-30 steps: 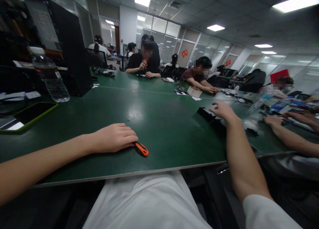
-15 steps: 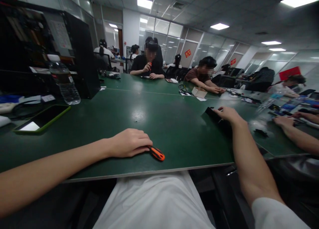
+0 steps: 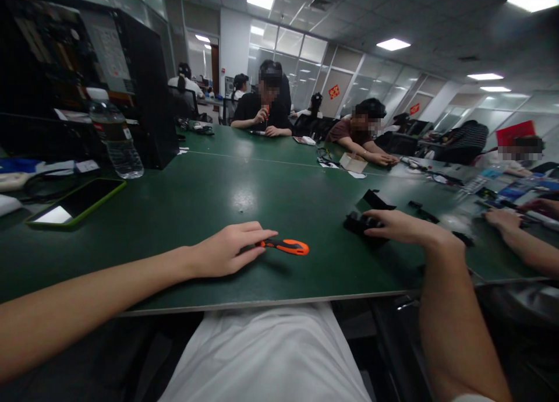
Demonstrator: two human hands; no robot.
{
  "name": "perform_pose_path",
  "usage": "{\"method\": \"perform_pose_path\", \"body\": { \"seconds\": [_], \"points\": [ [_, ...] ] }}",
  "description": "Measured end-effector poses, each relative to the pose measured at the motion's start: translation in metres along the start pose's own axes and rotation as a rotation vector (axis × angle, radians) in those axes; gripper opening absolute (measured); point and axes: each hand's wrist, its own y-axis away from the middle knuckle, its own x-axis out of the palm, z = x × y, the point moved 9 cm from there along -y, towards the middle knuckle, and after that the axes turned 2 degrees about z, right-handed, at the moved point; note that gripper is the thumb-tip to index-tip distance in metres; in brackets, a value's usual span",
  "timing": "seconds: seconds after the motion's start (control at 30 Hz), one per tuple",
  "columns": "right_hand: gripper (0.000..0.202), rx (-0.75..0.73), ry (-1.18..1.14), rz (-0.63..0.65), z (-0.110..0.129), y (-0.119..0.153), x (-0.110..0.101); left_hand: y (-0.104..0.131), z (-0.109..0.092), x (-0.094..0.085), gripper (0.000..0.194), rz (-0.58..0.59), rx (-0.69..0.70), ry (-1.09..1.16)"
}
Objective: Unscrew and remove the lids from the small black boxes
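Note:
My left hand [image 3: 233, 247] is closed around the inner end of a screwdriver with an orange-and-black handle [image 3: 294, 247]. The handle points right and is slightly raised, with its shadow on the table below; the shaft is hidden by my fingers. Over to the right, my right hand [image 3: 395, 226] has its fingers closed on a dark, lumpy black part [image 3: 360, 222], whose kind I cannot make out. Just behind that hand lies a flat black piece [image 3: 378, 200]. Smaller black pieces [image 3: 423, 211] are beyond my right wrist.
The green table [image 3: 196, 198] bears a phone [image 3: 81, 201] in a green case, a water bottle [image 3: 114, 135] and a black computer case [image 3: 144, 87] at left. An open cardboard box [image 3: 353, 162] stands farther back. A neighbour's hands [image 3: 502, 220] work at far right; other people sit opposite.
The screwdriver handle has lifted and swung to point right as my left fingers moved. My right hand has come nearer and left, from the flat black piece to the lumpy black part.

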Motion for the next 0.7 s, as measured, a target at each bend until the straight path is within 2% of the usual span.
{"method": "perform_pose_path", "body": {
  "seconds": [0.07,0.17,0.27,0.37,0.43,0.5,0.6,0.7],
  "points": [
    [0.058,-0.131,-0.027,0.109,0.063,-0.008,0.006,-0.002,0.005,-0.002,0.033,-0.011,-0.035,0.053],
    [0.055,-0.408,0.013,0.216,0.162,-0.003,0.008,-0.003,0.018,-0.011,0.030,-0.091,-0.141,0.092],
    [0.057,-0.528,0.133,0.265,0.219,0.008,0.005,0.000,0.034,-0.020,0.034,-0.212,-0.311,0.140],
    [0.064,-0.555,0.258,0.121,0.246,0.011,-0.022,0.005,0.047,-0.023,0.040,-0.298,-0.429,0.218],
    [0.066,-0.570,0.276,-0.023,0.259,0.012,-0.050,0.007,0.051,-0.022,0.043,-0.330,-0.447,0.264],
    [0.063,-0.628,0.221,-0.103,0.274,0.014,-0.072,0.007,0.050,-0.021,0.043,-0.351,-0.432,0.289],
    [0.051,-0.767,0.132,-0.081,0.298,0.019,-0.088,0.007,0.044,-0.020,0.040,-0.381,-0.378,0.300],
    [0.033,-0.861,0.160,0.016,0.314,0.027,-0.087,0.008,0.037,-0.022,0.038,-0.410,-0.328,0.304]
  ]
}}
